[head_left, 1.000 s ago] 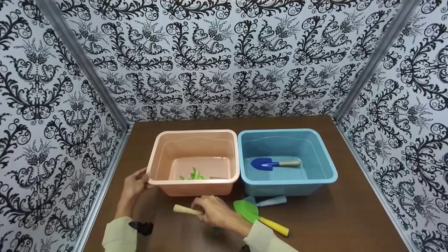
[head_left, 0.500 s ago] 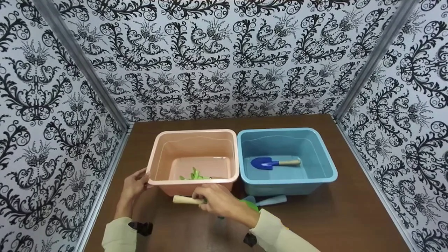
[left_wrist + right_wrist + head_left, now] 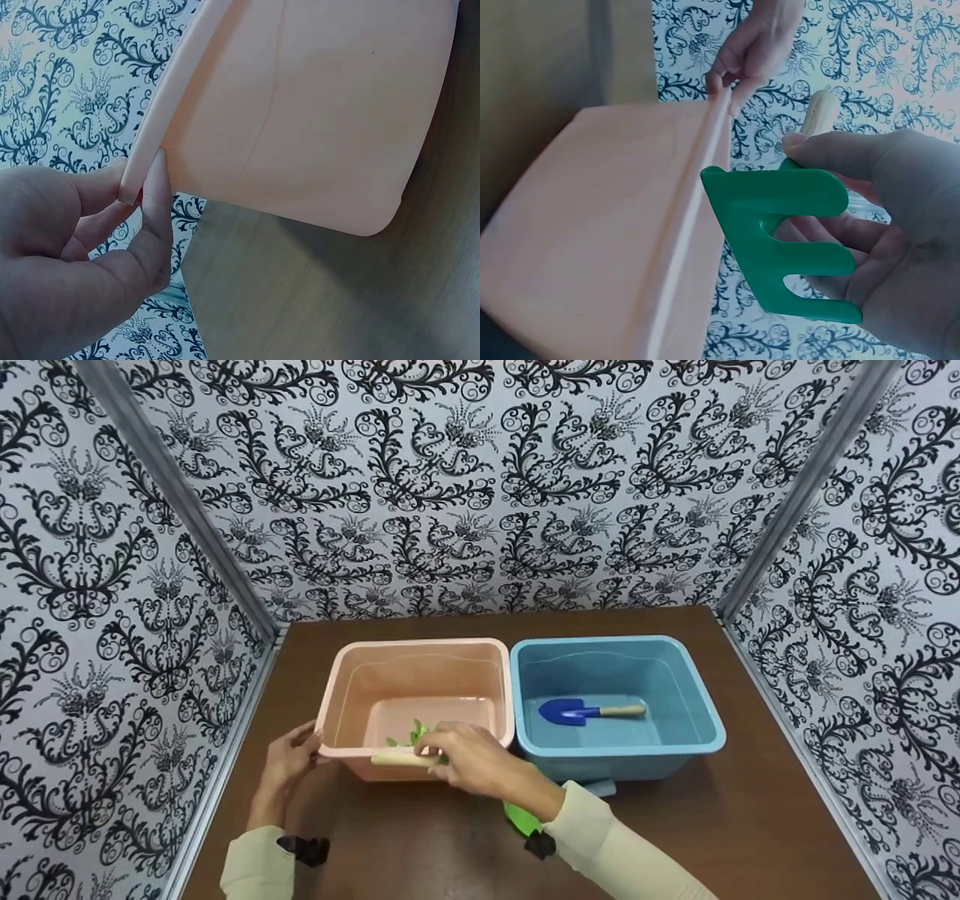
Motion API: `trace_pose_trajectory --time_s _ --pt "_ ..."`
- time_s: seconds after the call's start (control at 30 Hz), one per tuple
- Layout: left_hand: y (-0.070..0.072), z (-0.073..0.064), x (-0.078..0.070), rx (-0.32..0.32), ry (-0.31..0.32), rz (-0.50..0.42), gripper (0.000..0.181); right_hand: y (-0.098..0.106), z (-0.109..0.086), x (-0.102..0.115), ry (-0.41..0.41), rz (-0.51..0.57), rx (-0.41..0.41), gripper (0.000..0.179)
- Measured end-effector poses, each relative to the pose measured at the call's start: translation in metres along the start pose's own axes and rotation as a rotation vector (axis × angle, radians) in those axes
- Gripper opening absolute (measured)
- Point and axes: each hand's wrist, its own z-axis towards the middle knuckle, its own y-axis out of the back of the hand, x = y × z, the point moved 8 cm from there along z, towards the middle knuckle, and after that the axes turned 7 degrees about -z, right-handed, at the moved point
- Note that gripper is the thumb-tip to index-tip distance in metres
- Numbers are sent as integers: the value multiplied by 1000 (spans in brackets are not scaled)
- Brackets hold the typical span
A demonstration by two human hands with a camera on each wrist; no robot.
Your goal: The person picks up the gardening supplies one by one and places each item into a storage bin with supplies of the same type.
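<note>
My left hand pinches the front left corner of the peach tub's rim, thumb and fingers on either side of it. My right hand grips a small hand rake by its light wooden handle, near the head. In the right wrist view the rake's green pronged head faces the camera, beside the tub rim. From the head view my right hand covers that head, and the handle overlaps the tub's front rim. Inside the peach tub lies a light green pronged thing, partly hidden.
A blue tub stands right beside the peach one, with a blue trowel lying in it. In front, my right forearm partly covers a green trowel and a light blue tool handle. Patterned walls enclose the brown table.
My right hand has lifted the hand rake from in front of the peach tub up to its front rim. My left hand has stayed at the tub's corner.
</note>
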Motion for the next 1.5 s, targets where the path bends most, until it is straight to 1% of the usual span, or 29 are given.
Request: trace_pose_trajectory --time_s 0.07,0.3,0.47,0.57,0.63,0.77,1.07,1.2,1.3,1.43,1.5 --pt "0 0 0 1 -2 13 49 4 2 1 10 -21 -21 22" --pt "4 0 -6 -44 -60 216 47 15 8 4 78 -79 -92 20" --pt "3 0 -5 -38 -42 156 47 21 16 -3 90 -120 -131 21" --pt "1 -1 -5 -37 -35 120 48 23 23 -12 69 -142 -124 21" --pt "1 -1 -5 -39 -38 121 48 24 28 -20 48 -137 -124 21" --pt "2 -1 -4 -41 -36 110 47 22 35 -33 18 -84 -116 22" --pt "0 -1 -3 -17 -22 -6 49 7 49 -58 -63 -1 -68 24" --pt "0 -3 -4 -20 -16 17 48 -1 54 -68 -109 53 -46 22" --pt "0 -4 -5 -20 -10 26 48 -11 54 -75 -148 102 -13 23" --pt "-1 -4 -4 -14 -1 -24 49 -24 54 -82 -185 118 23 24" --pt "-1 -4 -4 -14 0 -38 50 -29 54 -84 -188 107 27 23"
